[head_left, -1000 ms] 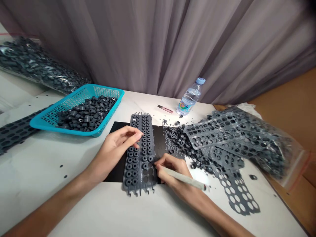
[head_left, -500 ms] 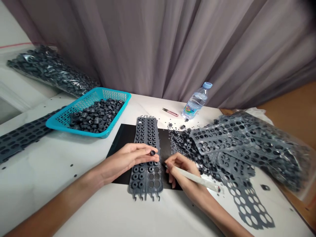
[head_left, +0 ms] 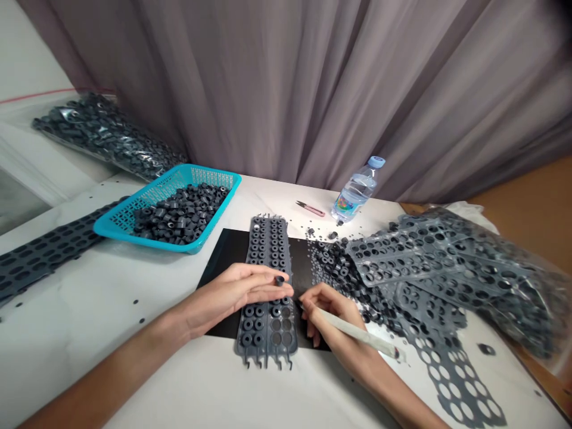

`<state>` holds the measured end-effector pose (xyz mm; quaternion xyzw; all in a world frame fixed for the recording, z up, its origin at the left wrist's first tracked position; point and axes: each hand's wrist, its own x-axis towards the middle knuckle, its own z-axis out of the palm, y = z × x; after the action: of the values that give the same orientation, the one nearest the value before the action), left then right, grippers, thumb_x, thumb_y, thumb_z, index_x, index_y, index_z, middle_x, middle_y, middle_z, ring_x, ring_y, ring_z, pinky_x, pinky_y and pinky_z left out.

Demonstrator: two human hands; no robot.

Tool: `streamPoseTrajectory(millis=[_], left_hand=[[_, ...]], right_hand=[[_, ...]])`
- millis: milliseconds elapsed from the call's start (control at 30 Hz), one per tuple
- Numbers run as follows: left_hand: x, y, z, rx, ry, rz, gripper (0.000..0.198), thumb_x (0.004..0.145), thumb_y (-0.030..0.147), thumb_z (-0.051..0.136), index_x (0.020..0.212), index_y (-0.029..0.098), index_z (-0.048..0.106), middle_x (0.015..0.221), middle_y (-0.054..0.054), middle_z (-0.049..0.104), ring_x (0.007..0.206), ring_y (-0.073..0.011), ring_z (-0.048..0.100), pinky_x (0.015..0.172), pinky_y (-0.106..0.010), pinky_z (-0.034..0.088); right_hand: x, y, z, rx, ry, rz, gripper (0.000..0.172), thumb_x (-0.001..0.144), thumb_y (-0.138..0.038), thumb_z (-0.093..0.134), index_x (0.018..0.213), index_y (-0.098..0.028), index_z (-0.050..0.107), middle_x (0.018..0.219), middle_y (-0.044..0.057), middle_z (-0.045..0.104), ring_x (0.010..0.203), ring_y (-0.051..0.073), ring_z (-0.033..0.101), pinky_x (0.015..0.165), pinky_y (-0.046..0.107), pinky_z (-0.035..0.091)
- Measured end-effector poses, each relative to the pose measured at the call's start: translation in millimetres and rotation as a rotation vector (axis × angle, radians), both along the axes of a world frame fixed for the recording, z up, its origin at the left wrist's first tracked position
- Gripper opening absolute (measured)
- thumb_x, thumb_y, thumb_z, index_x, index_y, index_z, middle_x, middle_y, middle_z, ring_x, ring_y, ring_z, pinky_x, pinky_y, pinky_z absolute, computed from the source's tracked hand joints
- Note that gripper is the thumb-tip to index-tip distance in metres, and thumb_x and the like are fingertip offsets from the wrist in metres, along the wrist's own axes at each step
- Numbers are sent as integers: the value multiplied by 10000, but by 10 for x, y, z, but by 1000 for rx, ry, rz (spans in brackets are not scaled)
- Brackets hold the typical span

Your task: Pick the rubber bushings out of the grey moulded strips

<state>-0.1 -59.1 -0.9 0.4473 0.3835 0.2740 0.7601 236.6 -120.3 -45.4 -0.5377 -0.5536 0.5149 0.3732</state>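
A long dark-grey moulded rubber sheet (head_left: pixel 267 333) lies on a black mat (head_left: pixel 226 247), with rows of ring-shaped rubber parts in it. Several round places at its near right end hold no raised ring. Over the sheet's middle, my left hand (head_left: pixel 243 290) pinches one small black rubber bushing (head_left: pixel 279 280) between thumb and fingers. To the right of the sheet, my right hand (head_left: pixel 330 307) is closed around a whitish pen-like tool (head_left: pixel 360 335). Its tip points left near the sheet's edge and is partly hidden by the fingers.
A blue basket (head_left: pixel 99 228) of rubber bushings stands at the left, before a filled plastic bag (head_left: pixel 107 134). Thread snips (head_left: pixel 310 208) and a water bottle (head_left: pixel 355 192) stand behind. Punched-out sheets (head_left: pixel 402 256) and loose bushings (head_left: pixel 342 268) pile up at the right.
The whole view has shifted slightly, so everything sits a little lower and further right. My left hand still holds the bushing, and my right hand still grips the pen-like tool.
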Motion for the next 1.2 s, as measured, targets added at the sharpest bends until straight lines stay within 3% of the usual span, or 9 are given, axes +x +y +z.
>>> streamPoseTrajectory(millis=[100, 233, 300, 400, 500, 600, 733, 833, 1200], left_hand=[[-145, 112, 62, 305, 201, 151, 410, 1020, 460, 594, 1259, 145, 703, 1216, -139, 776, 1177, -284, 731, 1134, -432, 514], [-533, 322, 161, 849, 712, 589, 401, 1058, 470, 496, 1284, 201, 689, 1239, -98, 765, 1168, -278, 727, 1091, -424, 527], [-754, 429, 169, 1010, 901, 715, 394, 1080, 438, 431, 1313, 233, 674, 1287, -74, 745, 1190, -275, 711, 1098, -425, 513], [-984, 564, 122, 1148, 1078, 743, 393, 1084, 390, 402, 1332, 230, 660, 1390, -80, 690, 1313, -299, 628, 1177, -461, 433], [-980, 599, 90, 1249, 1080, 724, 368, 1076, 350, 416, 1339, 225, 640, 1478, -84, 619, 1436, -296, 509, 1237, -478, 348], [-744, 473, 118, 1291, 953, 591, 275, 1051, 347, 494, 1222, 227, 672, 1332, -78, 676, 1301, -265, 591, 1171, -435, 408], [-322, 154, 117, 1073, 682, 4, 138, 1019, 335, 568, 1020, 236, 663, 999, -6, 688, 867, -164, 645, 822, -297, 523], [-132, -34, 45, 967, 604, -254, 28, 980, 231, 585, 996, 228, 608, 930, 16, 644, 802, -148, 610, 756, -278, 500], [-85, -111, 1, 990, 636, -349, 98, 968, 203, 621, 1057, 231, 650, 1068, 5, 642, 970, -178, 646, 874, -319, 469]], right_hand=[[-6, -7, 7, 14, -27, 3, 148, 940, -336, 587, 895, -196, 605, 645, -20, 597, 529, 123, 554, 481, 216, 461], [-12, -26, -40, 42, -71, 3, 200, 963, -387, 587, 911, -195, 608, 655, -11, 600, 546, 129, 558, 495, 221, 432], [-13, -35, -63, 41, -88, -7, 220, 976, -407, 580, 919, -197, 610, 649, -11, 598, 539, 132, 548, 488, 225, 412], [-1, -43, -44, 84, -152, -23, 242, 996, -422, 560, 914, -202, 618, 659, -9, 597, 553, 138, 545, 501, 235, 396], [15, -49, 35, 202, -270, -42, 224, 998, -393, 574, 896, -203, 634, 716, 2, 627, 631, 150, 571, 577, 252, 405], [6, -57, 94, 213, -260, -7, 179, 983, -348, 595, 902, -199, 654, 759, 7, 653, 670, 153, 573, 607, 255, 404], [-49, -62, 89, 101, -123, 100, 132, 953, -301, 610, 901, -189, 655, 763, 0, 625, 670, 138, 543, 593, 237, 399], [-81, -52, 88, 30, -74, 125, 131, 942, -298, 614, 896, -181, 649, 741, -6, 601, 654, 131, 533, 579, 229, 399], [-103, -28, 113, 7, -70, 152, 142, 960, -304, 611, 901, -180, 647, 753, -12, 600, 669, 125, 541, 589, 227, 399]])
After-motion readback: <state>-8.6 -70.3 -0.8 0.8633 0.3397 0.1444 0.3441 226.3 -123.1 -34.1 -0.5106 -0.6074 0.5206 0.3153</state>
